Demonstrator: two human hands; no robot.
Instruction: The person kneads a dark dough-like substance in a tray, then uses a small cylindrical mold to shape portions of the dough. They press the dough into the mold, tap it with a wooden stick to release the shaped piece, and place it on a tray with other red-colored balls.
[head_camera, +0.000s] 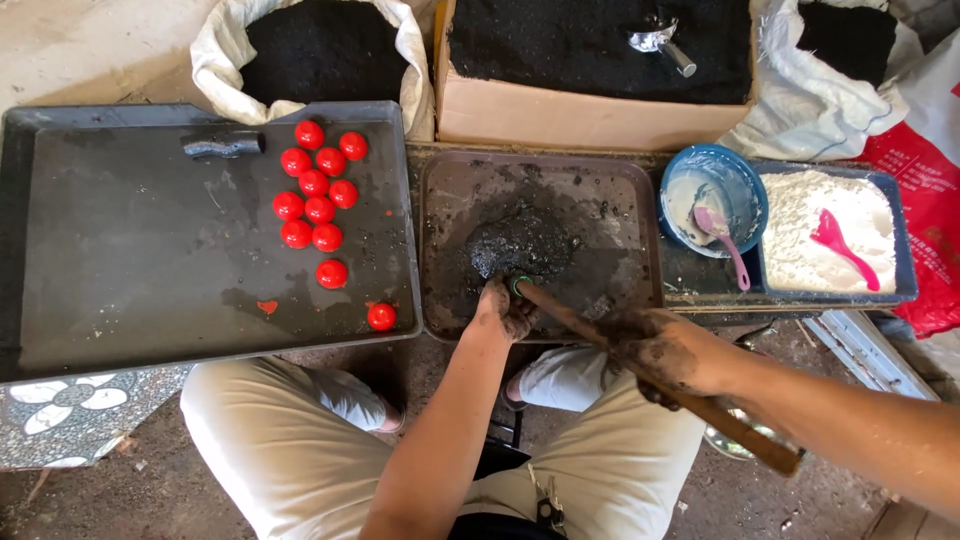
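The wooden stick (650, 375) slants from lower right up to the near edge of the brown tray (640, 200), gripped mid-shaft by the soiled right hand (655, 350), fingers wrapped fully round it. Its tip meets the left hand (503, 310), curled closed about a small green ring (517, 285) — just beside the dark mound of paste (520, 240). To the left, a black tray (120, 250) carries red balls (318, 195). To the right sit a blue bowl (745, 180) and a tray of white powder (815, 235) with a pink scoop (840, 245).
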